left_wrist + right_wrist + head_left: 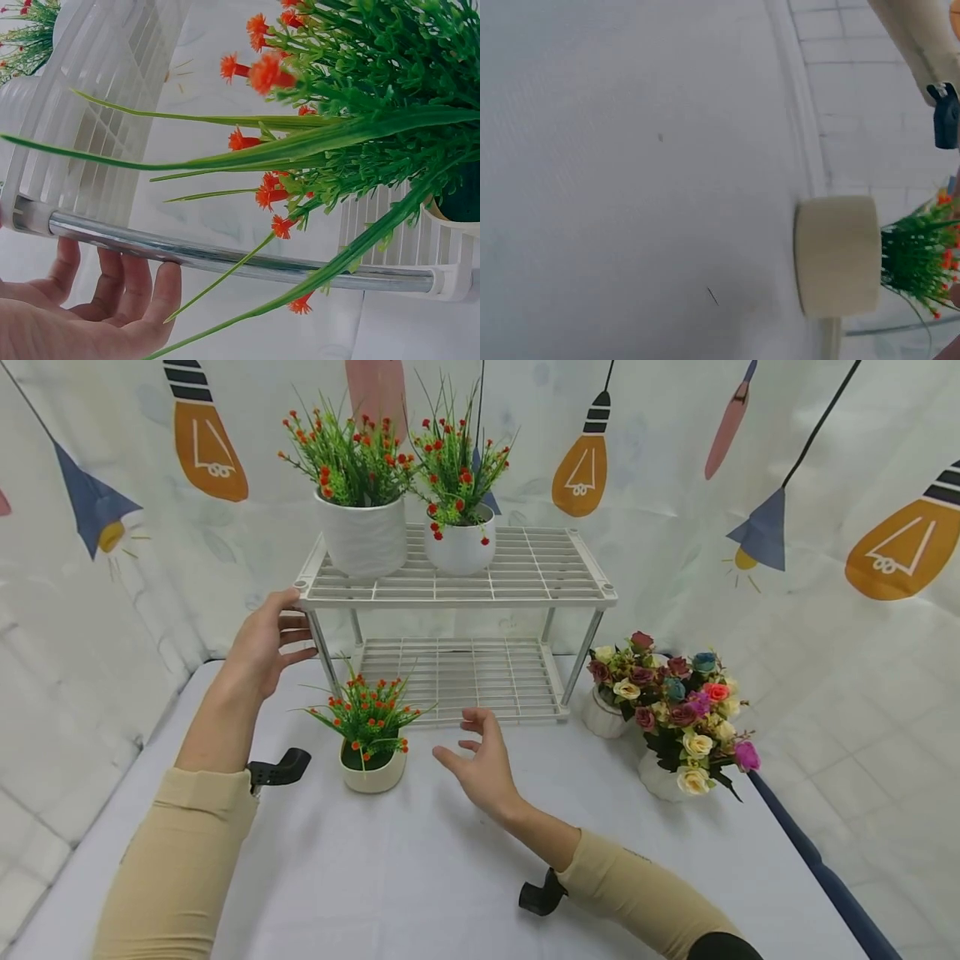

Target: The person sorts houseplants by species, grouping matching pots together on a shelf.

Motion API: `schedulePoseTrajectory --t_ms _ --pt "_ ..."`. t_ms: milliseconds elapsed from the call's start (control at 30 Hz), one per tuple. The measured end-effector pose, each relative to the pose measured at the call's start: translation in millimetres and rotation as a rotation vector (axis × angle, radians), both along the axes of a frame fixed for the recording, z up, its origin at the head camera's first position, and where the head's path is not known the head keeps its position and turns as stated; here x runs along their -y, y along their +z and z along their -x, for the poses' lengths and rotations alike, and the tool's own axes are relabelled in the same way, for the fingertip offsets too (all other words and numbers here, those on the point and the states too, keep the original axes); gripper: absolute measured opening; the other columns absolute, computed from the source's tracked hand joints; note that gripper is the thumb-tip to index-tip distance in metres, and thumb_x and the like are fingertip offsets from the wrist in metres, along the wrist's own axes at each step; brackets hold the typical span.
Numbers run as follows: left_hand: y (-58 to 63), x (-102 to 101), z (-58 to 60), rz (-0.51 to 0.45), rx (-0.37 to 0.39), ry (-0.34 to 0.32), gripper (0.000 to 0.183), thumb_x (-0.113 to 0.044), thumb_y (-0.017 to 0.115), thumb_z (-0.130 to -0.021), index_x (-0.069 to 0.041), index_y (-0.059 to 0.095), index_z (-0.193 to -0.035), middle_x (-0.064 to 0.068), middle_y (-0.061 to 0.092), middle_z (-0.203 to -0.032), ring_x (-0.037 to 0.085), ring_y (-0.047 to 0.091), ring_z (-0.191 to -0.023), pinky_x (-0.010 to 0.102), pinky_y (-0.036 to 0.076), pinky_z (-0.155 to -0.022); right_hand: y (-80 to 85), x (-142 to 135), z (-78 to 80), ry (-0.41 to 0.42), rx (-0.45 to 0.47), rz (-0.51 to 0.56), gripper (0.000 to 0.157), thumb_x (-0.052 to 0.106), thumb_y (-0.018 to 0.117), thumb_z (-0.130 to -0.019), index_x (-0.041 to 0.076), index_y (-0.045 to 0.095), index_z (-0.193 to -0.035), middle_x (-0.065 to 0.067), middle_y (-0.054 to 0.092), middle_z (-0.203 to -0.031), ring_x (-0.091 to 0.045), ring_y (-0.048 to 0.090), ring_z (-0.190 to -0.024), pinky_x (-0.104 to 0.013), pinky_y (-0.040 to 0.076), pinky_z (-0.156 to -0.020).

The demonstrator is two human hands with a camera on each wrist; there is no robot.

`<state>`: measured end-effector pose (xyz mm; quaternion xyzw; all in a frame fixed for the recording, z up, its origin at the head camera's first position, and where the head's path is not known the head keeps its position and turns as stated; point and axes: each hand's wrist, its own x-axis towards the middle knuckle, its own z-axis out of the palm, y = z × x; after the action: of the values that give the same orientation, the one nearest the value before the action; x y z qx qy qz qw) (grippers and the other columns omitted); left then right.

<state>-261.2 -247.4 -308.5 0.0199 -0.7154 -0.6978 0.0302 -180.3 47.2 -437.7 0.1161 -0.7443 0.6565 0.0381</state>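
At the left front corner of the white wire shelf point(457, 604), my left hand point(264, 639) touches the rack. In the left wrist view, the fingers point(112, 289) lie loosely bent along the silver post point(240, 256), tips against or very near it. My right hand point(483, 764) hovers over the table, fingers spread and slightly bent, holding nothing. To its left, apart from it, a small cream pot point(375, 774) with orange-flowered grass point(367, 714) stands upright before the shelf. The right wrist view shows this pot point(838, 256) sideways, with only a sliver of hand at its edge.
On the upper tier stand a large white pot point(363, 537) and a smaller white pot point(461, 547), both with red-flowered grass. Right of the shelf, two light pots hold mixed artificial roses point(697, 727). A printed curtain point(667, 527) hangs behind the white-covered table point(420, 877).
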Motion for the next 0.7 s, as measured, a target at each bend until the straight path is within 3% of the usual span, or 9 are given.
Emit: schedulePoseTrajectory --t_ms 233,433,700 --pt "-0.3 -3 0.6 0.001 -0.003 0.004 0.049 -0.059 0.046 -0.104 -0.016 0.054 -0.126 0.005 0.047 -0.12 0.018 0.051 -0.108 0.051 0.039 -0.104 -23.9 24 -11.8 0.065 0.106 0.001 0.066 0.008 0.081 -0.09 0.0 0.041 -0.142 -0.019 0.045 -0.143 -0.039 0.046 -0.133 -0.046 0.045 -0.106" --pt "-0.7 0 0.5 0.002 -0.002 0.008 0.046 -0.059 0.045 -0.104 -0.019 0.054 -0.126 0.005 0.046 -0.12 0.019 0.05 -0.108 0.041 0.045 -0.096 -34.1 53 -15.1 0.084 0.178 -0.007 0.074 0.008 0.084 -0.086 -0.001 0.039 -0.144 -0.017 0.046 -0.142 -0.035 0.048 -0.13 -0.045 0.045 -0.107" --pt "-0.9 -2 1.0 -0.012 0.0 0.013 0.047 -0.06 0.045 -0.104 -0.021 0.053 -0.129 0.004 0.045 -0.119 0.018 0.05 -0.108 0.047 0.041 -0.101 -45.3 88 -8.2 0.027 0.14 -0.064 0.084 0.014 0.091 -0.078 0.002 0.039 -0.143 -0.005 0.046 -0.13 -0.022 0.047 -0.12 -0.036 0.047 -0.101"
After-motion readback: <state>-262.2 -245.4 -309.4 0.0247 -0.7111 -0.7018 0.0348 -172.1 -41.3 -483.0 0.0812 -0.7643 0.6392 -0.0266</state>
